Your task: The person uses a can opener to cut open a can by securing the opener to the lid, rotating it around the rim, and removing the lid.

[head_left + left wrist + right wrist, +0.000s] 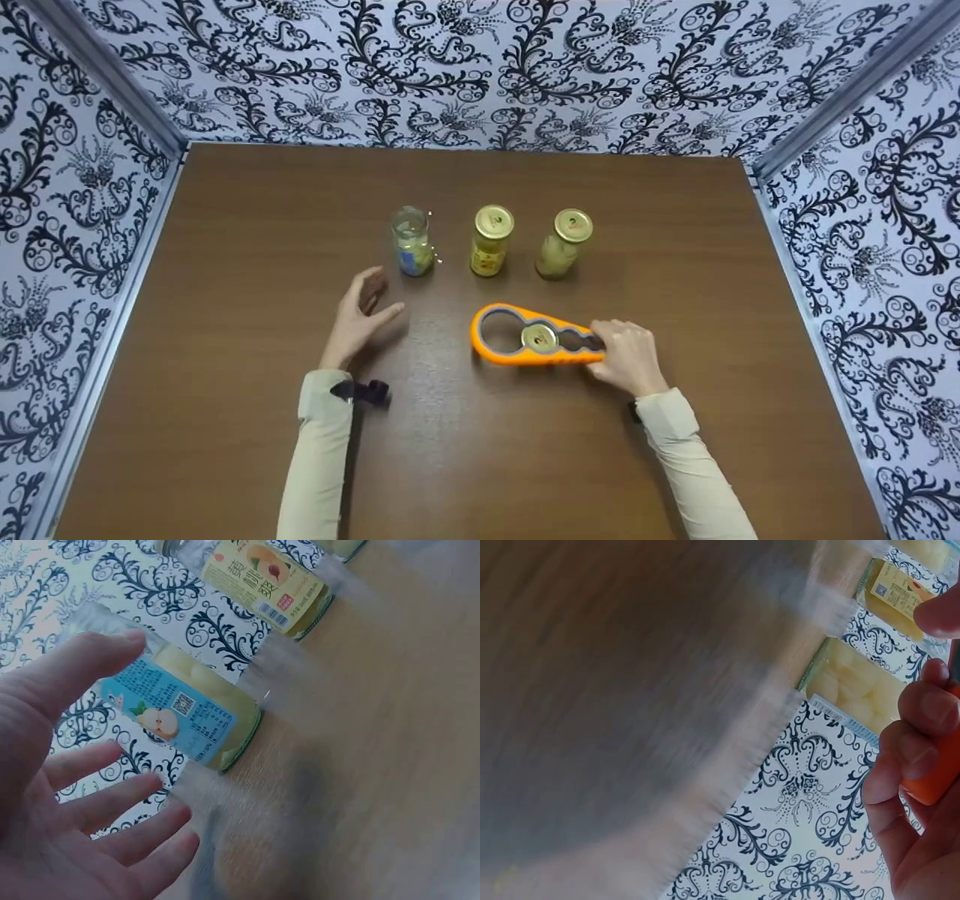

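My right hand (628, 356) grips the narrow end of an orange jar opener (491, 354) with grey-lined holes, held over the table. A gold lid (539, 339) shows within its middle hole; whether it is caught there or lies beneath, I cannot tell. The right wrist view shows curled fingers round the orange handle (939, 772). My left hand (354, 319) is in front of the leftmost glass jar (413, 241), apart from it, thumb and fingers spread. That jar has no lid and bears a blue label (176, 712) with an apple picture; pale fruit is inside.
To its right stand a gold-lidded jar with a yellow label (489, 244) and another gold-lidded jar (561, 244) of pale fruit. All are upright on the brown table (465, 465). Patterned panels (480, 67) enclose the back and sides.
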Action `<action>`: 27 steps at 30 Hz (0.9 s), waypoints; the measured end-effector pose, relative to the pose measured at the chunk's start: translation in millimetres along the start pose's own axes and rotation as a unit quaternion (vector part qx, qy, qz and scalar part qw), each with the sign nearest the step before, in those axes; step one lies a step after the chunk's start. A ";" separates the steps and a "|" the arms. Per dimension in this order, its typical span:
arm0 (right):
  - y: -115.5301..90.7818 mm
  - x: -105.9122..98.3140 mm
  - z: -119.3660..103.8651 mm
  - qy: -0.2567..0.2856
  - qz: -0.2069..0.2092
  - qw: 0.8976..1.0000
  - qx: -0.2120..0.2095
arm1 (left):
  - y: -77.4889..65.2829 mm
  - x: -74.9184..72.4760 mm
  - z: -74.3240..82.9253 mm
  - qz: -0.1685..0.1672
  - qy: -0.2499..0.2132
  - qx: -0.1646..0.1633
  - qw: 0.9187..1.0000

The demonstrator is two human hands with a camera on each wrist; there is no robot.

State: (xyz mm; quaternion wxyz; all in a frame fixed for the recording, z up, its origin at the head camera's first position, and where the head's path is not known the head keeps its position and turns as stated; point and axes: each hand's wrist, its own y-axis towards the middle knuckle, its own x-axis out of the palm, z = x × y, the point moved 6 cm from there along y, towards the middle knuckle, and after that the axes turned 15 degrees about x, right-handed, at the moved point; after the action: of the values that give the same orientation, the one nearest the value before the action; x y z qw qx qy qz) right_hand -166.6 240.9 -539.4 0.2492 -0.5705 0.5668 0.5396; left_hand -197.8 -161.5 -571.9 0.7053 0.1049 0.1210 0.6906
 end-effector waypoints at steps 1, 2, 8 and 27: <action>0.1 0.4 -0.2 -0.001 -0.001 1.000 0.000 | -2.7 2.1 1.7 -0.005 -0.004 0.009 1.000; 0.0 1.0 -0.2 -0.002 -0.003 1.000 0.000 | -5.2 5.0 6.4 -0.010 -0.007 0.016 1.000; -1.2 4.0 -2.9 -0.007 -0.010 1.000 -0.001 | -13.5 28.5 37.9 -0.074 -0.028 0.042 0.996; 11.8 2.6 -16.6 0.007 0.004 1.000 -0.018 | -30.3 75.1 -1.4 -0.069 -0.139 -0.023 0.988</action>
State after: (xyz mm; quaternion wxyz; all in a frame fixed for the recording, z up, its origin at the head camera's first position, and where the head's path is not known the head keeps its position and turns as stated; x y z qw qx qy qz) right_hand -172.5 222.3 -533.0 0.2331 -0.5765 0.5604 0.5470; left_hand -168.3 -87.1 -584.8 0.7632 0.1753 0.0124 0.6218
